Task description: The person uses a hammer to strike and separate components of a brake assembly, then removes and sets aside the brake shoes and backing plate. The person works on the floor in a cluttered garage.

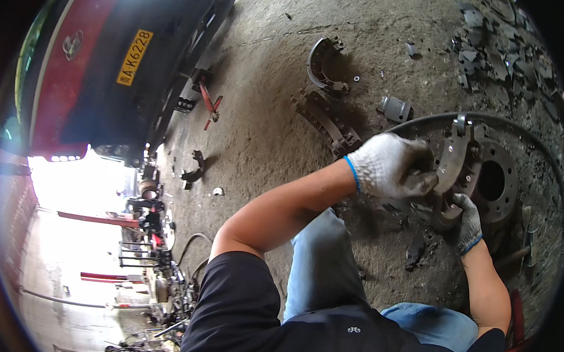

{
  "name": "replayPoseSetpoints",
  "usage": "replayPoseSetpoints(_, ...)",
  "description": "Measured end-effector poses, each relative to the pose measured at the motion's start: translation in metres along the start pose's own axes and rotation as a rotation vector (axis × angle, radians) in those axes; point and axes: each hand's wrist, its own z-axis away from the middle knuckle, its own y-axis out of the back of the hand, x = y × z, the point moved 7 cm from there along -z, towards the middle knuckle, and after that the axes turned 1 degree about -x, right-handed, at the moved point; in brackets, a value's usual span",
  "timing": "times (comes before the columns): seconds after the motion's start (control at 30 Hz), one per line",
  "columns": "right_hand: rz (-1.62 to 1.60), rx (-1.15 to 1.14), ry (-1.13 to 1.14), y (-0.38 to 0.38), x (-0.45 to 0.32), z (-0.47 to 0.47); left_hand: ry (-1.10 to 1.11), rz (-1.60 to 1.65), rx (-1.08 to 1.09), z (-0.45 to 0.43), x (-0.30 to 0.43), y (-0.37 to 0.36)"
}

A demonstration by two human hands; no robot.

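A curved brake shoe [457, 159] with rivets in its face stands tilted in front of me, beside a round metal brake drum or hub [502, 205]. My right hand [468, 224], in a dirty knit glove, grips the lower end of the shoe with the thumb over its edge. My left hand [394, 167], in a whiter glove with a blue cuff, is at the shoe's left side, fingers curled. Whether something small sits in those fingers is hidden.
More brake shoes [321, 64] lie on the dirt floor. A metal cylinder [395, 109] rests nearby, and a hose [513, 124] curves around the drum. Broken lining pieces [505, 64] are heaped right. At left stand a red vehicle [60, 97] and a red jack stand [207, 98].
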Motion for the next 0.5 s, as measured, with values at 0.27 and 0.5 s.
replayPoseSetpoints(0.27, 0.292, 0.323, 0.277, -0.016, 0.017, -0.032, -0.127, 0.185, 0.177, 0.056, -0.098, 0.024)
replayPoseSetpoints(0.5, 0.384, 0.259, 0.266, -0.128, 0.05, -0.122, -0.222, 0.23, 0.191, 0.109, -0.182, 0.163)
